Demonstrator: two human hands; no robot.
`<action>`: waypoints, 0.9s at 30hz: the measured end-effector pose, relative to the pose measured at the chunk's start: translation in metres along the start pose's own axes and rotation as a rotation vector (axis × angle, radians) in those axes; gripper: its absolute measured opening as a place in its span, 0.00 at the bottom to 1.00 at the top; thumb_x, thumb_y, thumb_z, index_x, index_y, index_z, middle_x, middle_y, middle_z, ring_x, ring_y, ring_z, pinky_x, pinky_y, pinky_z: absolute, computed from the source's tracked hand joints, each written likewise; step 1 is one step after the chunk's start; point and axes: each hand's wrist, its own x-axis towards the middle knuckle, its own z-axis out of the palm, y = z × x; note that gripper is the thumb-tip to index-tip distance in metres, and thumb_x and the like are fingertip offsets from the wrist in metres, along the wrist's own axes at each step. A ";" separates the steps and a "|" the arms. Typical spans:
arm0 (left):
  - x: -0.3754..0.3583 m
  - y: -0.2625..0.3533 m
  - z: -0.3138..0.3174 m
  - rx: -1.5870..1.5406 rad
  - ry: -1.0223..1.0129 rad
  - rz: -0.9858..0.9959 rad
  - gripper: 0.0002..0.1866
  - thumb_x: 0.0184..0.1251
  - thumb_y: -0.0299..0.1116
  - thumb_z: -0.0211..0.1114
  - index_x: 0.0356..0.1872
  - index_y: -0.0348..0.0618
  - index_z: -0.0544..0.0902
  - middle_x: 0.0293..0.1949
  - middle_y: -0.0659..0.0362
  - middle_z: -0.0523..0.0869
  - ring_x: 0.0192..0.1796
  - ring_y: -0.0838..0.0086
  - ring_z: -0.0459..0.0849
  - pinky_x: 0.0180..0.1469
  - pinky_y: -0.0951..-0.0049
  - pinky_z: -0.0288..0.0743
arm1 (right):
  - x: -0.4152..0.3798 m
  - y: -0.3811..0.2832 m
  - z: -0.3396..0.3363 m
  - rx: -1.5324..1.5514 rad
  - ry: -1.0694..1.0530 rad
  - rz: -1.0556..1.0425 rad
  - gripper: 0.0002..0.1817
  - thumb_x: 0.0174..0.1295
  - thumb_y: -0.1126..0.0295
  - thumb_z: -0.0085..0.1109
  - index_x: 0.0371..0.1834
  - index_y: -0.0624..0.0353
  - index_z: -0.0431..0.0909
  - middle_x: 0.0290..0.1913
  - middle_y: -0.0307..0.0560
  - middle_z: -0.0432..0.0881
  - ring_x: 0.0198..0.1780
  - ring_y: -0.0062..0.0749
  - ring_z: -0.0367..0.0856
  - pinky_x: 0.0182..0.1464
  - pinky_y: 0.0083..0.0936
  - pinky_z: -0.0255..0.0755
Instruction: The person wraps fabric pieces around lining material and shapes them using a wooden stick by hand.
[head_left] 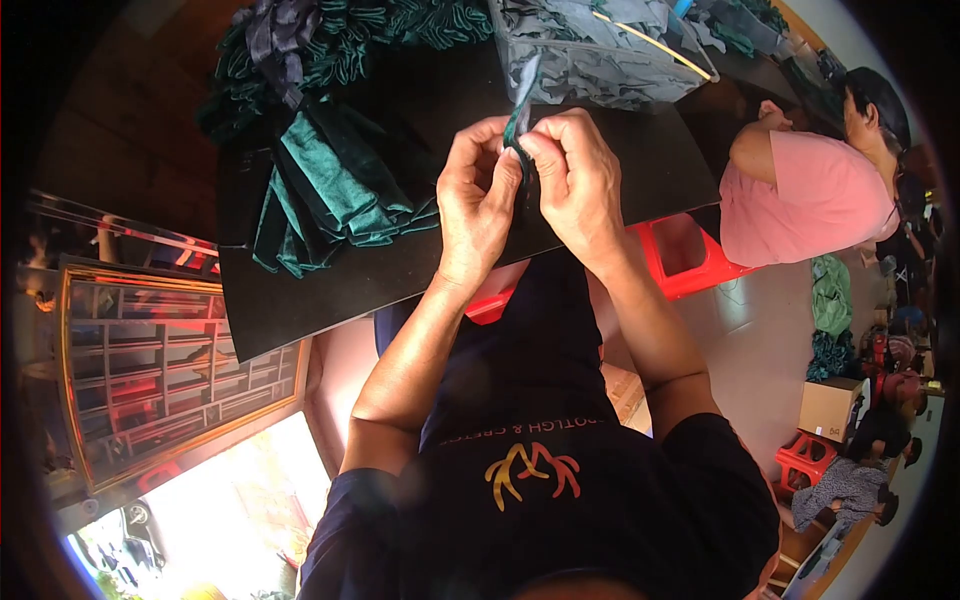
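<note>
A narrow strip of dark green velvet fabric (pixel 516 120) with a pale grey end stands up between my two hands, above the near part of the black table (pixel 300 318). My left hand (pixel 476 195) pinches it from the left with thumb and fingers. From the other side, my right hand (pixel 578 185) pinches the same strip, its thumb close to my left thumb. The strip's lower end is partly hidden by my fingers. Left of my hands lie folded green velvet pieces (pixel 340 180). Just beyond my fingertips is a clear-sided bin (pixel 530 47) full of grey fabric pieces.
A heap of gathered green velvet (pixel 400 22) lies at the table's far left. A thin stick (pixel 650 45) rests across the bin. On the right sits a person in a pink shirt (pixel 800 195), near a red stool (pixel 665 262). A cardboard box (pixel 830 408) stands farther right.
</note>
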 end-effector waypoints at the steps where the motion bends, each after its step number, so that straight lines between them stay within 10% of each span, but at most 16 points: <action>1: 0.001 -0.002 -0.001 0.116 -0.007 0.072 0.03 0.68 0.23 0.62 0.38 0.37 0.77 0.31 0.64 0.78 0.32 0.85 0.76 0.32 0.83 0.71 | 0.000 0.002 0.001 -0.056 0.004 -0.074 0.06 0.63 0.72 0.60 0.35 0.60 0.73 0.32 0.48 0.76 0.29 0.43 0.79 0.29 0.34 0.73; 5: 0.001 -0.001 -0.004 -0.081 0.000 -0.173 0.03 0.65 0.20 0.63 0.37 0.37 0.78 0.35 0.64 0.78 0.37 0.84 0.77 0.39 0.83 0.72 | -0.002 -0.001 -0.001 -0.035 -0.055 -0.112 0.07 0.63 0.71 0.60 0.37 0.60 0.72 0.32 0.47 0.76 0.31 0.42 0.78 0.30 0.34 0.72; 14: 0.000 -0.005 -0.002 -0.332 -0.018 0.002 0.11 0.66 0.17 0.61 0.39 0.43 0.68 0.40 0.63 0.77 0.39 0.85 0.75 0.42 0.82 0.72 | -0.016 -0.013 0.002 0.476 0.070 0.226 0.07 0.65 0.73 0.61 0.41 0.64 0.74 0.40 0.43 0.75 0.35 0.20 0.76 0.34 0.19 0.71; 23: 0.000 -0.016 -0.008 -0.319 0.121 -0.004 0.09 0.67 0.21 0.61 0.38 0.43 0.68 0.35 0.62 0.77 0.34 0.85 0.75 0.38 0.84 0.72 | -0.027 -0.023 0.007 0.362 -0.094 0.116 0.08 0.60 0.73 0.64 0.36 0.63 0.74 0.31 0.49 0.75 0.31 0.40 0.79 0.32 0.31 0.71; 27: -0.002 0.004 0.000 -0.315 0.064 0.049 0.13 0.67 0.26 0.65 0.48 0.37 0.73 0.40 0.62 0.80 0.42 0.82 0.77 0.48 0.81 0.71 | -0.016 -0.021 0.002 0.496 0.156 0.252 0.10 0.60 0.71 0.67 0.37 0.62 0.76 0.33 0.45 0.78 0.30 0.22 0.76 0.28 0.20 0.70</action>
